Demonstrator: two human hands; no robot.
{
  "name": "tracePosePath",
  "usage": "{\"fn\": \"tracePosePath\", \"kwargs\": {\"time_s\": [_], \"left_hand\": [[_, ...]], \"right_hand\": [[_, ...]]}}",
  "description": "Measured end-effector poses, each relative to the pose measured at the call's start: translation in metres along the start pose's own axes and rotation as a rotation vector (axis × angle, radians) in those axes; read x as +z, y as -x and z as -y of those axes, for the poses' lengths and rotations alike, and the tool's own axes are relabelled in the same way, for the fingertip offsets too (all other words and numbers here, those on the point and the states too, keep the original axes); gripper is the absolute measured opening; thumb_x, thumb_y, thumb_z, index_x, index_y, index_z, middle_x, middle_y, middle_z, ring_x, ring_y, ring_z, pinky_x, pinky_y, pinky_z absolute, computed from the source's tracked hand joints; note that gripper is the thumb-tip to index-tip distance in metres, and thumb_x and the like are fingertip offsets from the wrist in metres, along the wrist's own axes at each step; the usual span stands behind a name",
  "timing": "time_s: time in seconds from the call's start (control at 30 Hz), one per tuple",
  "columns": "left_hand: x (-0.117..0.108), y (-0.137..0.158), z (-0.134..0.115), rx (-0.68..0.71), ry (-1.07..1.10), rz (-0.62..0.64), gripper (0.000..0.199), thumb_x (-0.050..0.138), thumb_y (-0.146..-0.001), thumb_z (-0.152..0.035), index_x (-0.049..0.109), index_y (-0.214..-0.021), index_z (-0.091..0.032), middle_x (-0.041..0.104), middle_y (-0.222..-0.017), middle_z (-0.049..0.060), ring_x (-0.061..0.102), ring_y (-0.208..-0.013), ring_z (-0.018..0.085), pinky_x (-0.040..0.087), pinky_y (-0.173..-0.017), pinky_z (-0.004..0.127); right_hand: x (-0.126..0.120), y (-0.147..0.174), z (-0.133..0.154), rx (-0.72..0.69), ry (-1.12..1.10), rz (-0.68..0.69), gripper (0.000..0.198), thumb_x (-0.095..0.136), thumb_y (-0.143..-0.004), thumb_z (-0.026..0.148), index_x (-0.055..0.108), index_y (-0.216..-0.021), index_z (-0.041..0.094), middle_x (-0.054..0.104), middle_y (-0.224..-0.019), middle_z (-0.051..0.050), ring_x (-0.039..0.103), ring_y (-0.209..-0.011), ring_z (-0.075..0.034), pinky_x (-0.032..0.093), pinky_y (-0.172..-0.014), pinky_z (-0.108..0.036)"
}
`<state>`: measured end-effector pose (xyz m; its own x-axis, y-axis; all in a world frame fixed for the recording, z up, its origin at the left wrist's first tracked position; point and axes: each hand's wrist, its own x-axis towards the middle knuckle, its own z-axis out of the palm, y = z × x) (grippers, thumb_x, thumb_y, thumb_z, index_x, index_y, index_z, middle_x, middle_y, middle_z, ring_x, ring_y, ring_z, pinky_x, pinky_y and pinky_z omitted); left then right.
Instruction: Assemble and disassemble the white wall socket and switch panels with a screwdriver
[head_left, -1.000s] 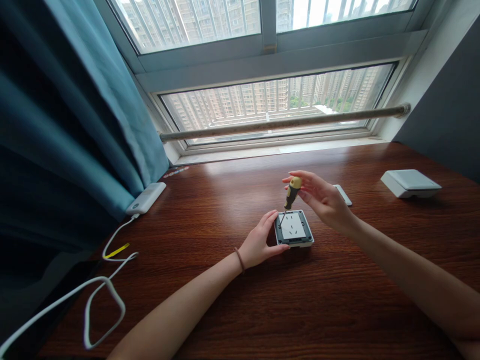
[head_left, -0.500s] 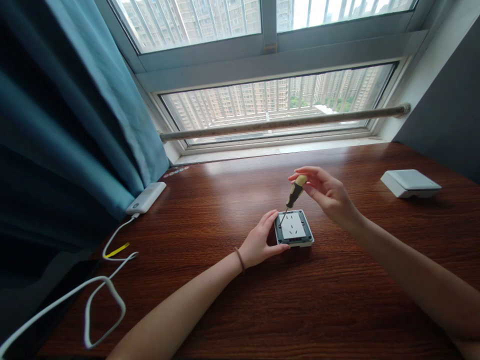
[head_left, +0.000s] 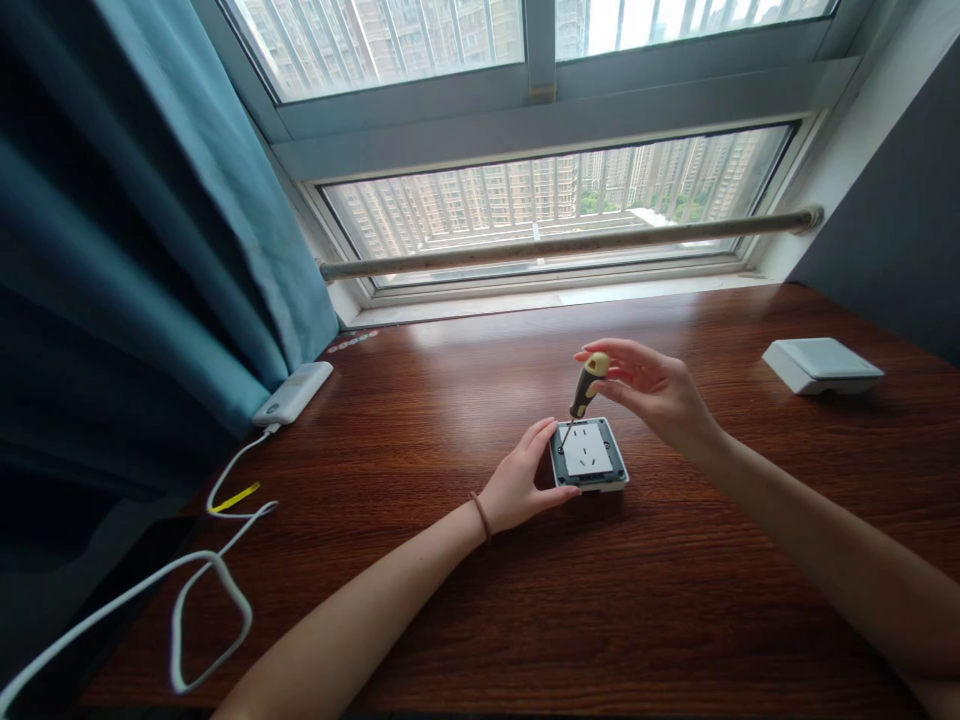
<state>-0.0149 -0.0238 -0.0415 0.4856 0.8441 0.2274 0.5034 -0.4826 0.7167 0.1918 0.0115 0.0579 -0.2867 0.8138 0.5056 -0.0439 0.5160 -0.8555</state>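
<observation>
A square wall socket [head_left: 588, 450] with a white middle and dark grey surround lies face up on the wooden desk. My left hand [head_left: 523, 478] grips it from the left, thumb along the near edge and fingers at the far left corner. Above it, my right hand [head_left: 645, 385] holds a screwdriver [head_left: 587, 386] by its black and yellow handle, between thumb and fingers. The screwdriver leans, its handle tilted to the right, and its thin shaft comes down at the screw hole on the socket's left side. Whether the tip sits in a screw is too small to tell.
A white square box-like piece [head_left: 823, 365] rests at the desk's right. On the left stands a white power strip [head_left: 294, 394] with a looping white cable [head_left: 214, 560] and yellow tag [head_left: 237, 497]. A blue curtain [head_left: 187, 200] hangs beside the window; a horizontal pipe [head_left: 570, 246] crosses it.
The fingers of my right hand have shifted around the handle, and the handle has tipped slightly left and more upright. My left hand and the socket stay nearly in place.
</observation>
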Motion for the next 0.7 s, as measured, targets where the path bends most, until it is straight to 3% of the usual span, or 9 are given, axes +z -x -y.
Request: {"fn": "tracePosePath", "kwargs": {"time_s": [0.13,0.37,0.47,0.6,0.7], "left_hand": [[0.000,0.000,0.000,0.000,0.014,-0.002,0.082,0.069,-0.068,-0.042,0.029,-0.137,-0.021,0.029,-0.144,0.012,0.030,-0.132,0.028,0.027,-0.110,0.044],[0.001,0.000,0.000,0.004,0.003,-0.008,0.082,0.069,-0.068,-0.042,0.028,-0.136,-0.021,0.030,-0.143,0.012,0.031,-0.131,0.028,0.028,-0.110,0.044],[0.001,0.001,0.000,0.006,0.003,-0.011,0.082,0.069,-0.068,-0.042,0.028,-0.137,-0.022,0.029,-0.144,0.012,0.031,-0.131,0.028,0.028,-0.110,0.045],[0.001,0.001,0.001,0.006,-0.004,-0.010,0.083,0.069,-0.068,-0.043,0.028,-0.137,-0.021,0.029,-0.143,0.012,0.030,-0.132,0.028,0.028,-0.110,0.044],[0.001,0.001,0.001,0.002,0.004,-0.009,0.082,0.069,-0.068,-0.043,0.029,-0.136,-0.021,0.029,-0.144,0.012,0.030,-0.132,0.027,0.028,-0.110,0.043]], "right_hand": [[0.000,0.001,-0.003,-0.047,0.139,-0.135,0.027,0.074,-0.066,0.024,0.065,-0.091,0.023,0.063,-0.090,-0.002,0.061,-0.081,-0.017,0.053,-0.079,-0.037],[0.000,0.002,0.005,0.019,-0.029,0.017,0.035,0.054,-0.083,0.020,0.053,-0.118,0.024,0.062,-0.115,-0.006,0.057,-0.108,-0.020,0.047,-0.093,-0.040],[0.002,0.002,0.002,-0.007,0.051,-0.024,0.030,0.056,-0.082,0.023,0.057,-0.112,0.024,0.060,-0.113,-0.005,0.058,-0.101,-0.019,0.048,-0.091,-0.039],[0.002,0.002,-0.005,-0.064,0.198,-0.165,0.025,0.071,-0.069,0.027,0.064,-0.093,0.024,0.060,-0.094,-0.002,0.059,-0.084,-0.017,0.052,-0.079,-0.036],[0.000,0.001,-0.005,-0.038,0.154,-0.140,0.026,0.068,-0.072,0.025,0.064,-0.098,0.024,0.062,-0.093,-0.003,0.060,-0.085,-0.018,0.051,-0.080,-0.037]]}}
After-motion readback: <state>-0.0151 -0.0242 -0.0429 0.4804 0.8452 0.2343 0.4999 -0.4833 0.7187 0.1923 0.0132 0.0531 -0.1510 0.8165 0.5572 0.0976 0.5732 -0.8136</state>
